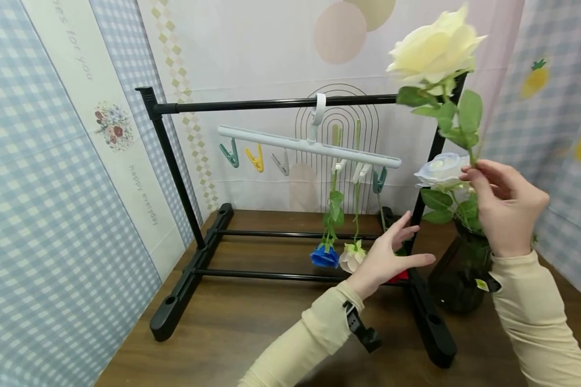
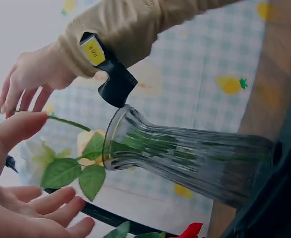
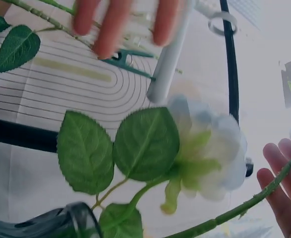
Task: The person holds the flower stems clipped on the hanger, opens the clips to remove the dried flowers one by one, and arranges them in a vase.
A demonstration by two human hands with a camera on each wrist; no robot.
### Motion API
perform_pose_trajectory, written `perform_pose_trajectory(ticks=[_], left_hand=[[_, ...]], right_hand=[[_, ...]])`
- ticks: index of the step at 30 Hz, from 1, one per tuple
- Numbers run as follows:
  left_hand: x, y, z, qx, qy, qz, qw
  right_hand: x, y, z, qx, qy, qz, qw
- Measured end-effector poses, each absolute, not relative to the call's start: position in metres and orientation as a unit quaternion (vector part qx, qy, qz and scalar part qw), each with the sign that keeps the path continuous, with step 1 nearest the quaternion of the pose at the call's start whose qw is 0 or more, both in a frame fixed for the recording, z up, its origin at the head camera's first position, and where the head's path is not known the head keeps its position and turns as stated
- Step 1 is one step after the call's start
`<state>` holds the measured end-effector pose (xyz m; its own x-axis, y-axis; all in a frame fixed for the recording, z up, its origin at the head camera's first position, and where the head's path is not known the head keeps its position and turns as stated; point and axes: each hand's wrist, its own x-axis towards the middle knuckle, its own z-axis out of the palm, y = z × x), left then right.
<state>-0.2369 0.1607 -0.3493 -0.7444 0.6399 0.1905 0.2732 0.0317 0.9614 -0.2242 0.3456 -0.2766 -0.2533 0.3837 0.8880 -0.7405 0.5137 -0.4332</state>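
Observation:
My right hand (image 1: 505, 207) pinches the green stem (image 3: 240, 210) of a pale yellow rose (image 1: 436, 48), bloom up, at the right of the head view. In the left wrist view the stem runs below the fingers towards the glass vase (image 2: 185, 144). A white rose with a bluish rim (image 1: 443, 169) stands in that vase. My left hand (image 1: 384, 260) holds nothing, fingers spread, in front of the rack's right side. Behind it, a blue rose (image 1: 324, 255) and a cream rose (image 1: 352, 258) hang upside down from white clips. A red flower (image 1: 399, 276) is mostly hidden by this hand.
A black rack (image 1: 252, 105) stands on the brown wooden table (image 1: 252, 317). From its top bar hangs a light-blue hanger (image 1: 271, 138), tilted down to the right. Green (image 1: 230, 155), yellow (image 1: 255, 158) and grey (image 1: 282, 162) clips hang on its left half without flowers.

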Motion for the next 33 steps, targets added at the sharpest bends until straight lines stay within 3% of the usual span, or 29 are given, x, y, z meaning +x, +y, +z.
perform_pose_trajectory(ticks=[4,10,16,22,33], left_hand=[[-0.24,0.174,-0.352,0.303,0.707,0.609,0.191],[-0.24,0.197,-0.359,0.255,0.729,0.602,0.205],[-0.241,0.218,-0.367,0.232,0.737,0.603,0.197],[-0.248,0.24,-0.383,0.211,0.745,0.61,0.169],[-0.258,0.261,-0.41,0.175,0.768,0.602,0.131]], right_hand=[[-0.223,0.355,-0.279,0.107,-0.626,0.509,0.581],[-0.223,0.365,-0.288,0.058,-0.635,0.501,0.585],[-0.227,0.372,-0.3,0.002,-0.602,0.548,0.58],[-0.23,0.377,-0.312,0.014,-0.548,0.608,0.574],[-0.23,0.379,-0.33,-0.062,-0.586,0.566,0.577]])
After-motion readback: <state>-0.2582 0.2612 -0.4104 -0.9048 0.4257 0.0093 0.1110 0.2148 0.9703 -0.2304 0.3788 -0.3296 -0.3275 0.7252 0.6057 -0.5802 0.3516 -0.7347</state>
